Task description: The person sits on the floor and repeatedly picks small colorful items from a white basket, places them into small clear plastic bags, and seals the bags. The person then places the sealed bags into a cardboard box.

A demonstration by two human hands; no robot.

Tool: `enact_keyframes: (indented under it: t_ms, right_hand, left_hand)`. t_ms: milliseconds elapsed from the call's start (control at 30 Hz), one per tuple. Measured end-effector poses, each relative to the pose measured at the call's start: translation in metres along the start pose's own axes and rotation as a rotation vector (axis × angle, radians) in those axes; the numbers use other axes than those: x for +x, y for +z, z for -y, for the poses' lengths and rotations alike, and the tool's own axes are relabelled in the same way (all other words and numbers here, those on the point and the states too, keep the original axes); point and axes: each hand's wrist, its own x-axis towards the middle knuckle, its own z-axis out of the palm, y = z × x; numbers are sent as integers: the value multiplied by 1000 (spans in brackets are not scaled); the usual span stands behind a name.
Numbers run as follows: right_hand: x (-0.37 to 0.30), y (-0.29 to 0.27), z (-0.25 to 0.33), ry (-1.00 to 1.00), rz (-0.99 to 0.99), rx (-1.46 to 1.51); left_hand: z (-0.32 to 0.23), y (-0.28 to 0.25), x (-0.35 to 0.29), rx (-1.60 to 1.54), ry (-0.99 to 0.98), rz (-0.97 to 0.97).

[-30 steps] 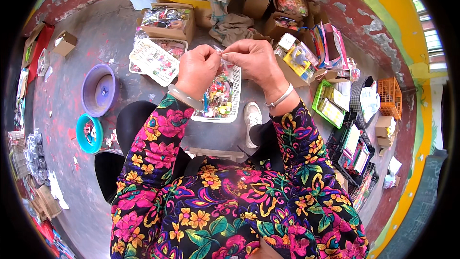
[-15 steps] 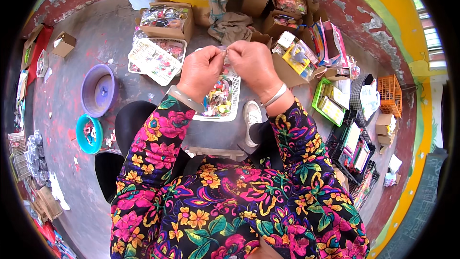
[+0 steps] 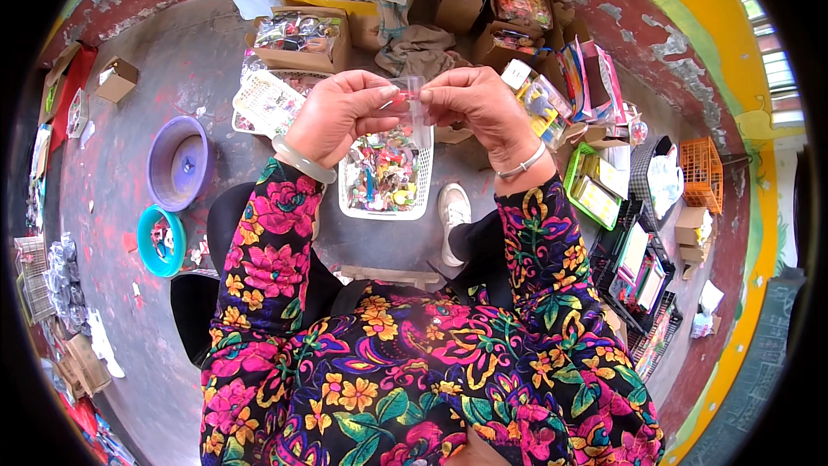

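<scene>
Floral multicoloured sleeves point(image 3: 267, 242), purple bowl point(image 3: 178, 161), white basket point(image 3: 420, 207).

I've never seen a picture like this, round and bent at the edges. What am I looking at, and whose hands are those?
No machine here: a camera worn on a person's head looks down, and its wide lens bends the edges. The flowered sleeves are the wearer's own arms. The left hand and right hand pinch a small clear plastic packet between them. Beneath sits a white basket of small colourful trinkets, on the grey floor. Around it lie cardboard boxes of goods, a purple bowl and a teal bowl.
</scene>
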Motion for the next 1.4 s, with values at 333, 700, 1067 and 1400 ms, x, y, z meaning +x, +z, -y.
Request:
enact_keyframes:
  t_ms: [333, 700, 1067, 1400]
  right_hand:
    - [-2, -4, 3, 29, 63, -122]
    - [-4, -6, 2, 20, 191, -261]
    - [-5, 3, 3, -169, 73, -59]
    - [-9, -1, -7, -62, 163, -73]
  left_hand:
    - [9, 11, -3, 15, 20, 11]
    - [13, 15, -10, 174, 33, 143]
    - [8, 16, -9, 34, 40, 52]
    - [7, 14, -13, 255, -30, 197]
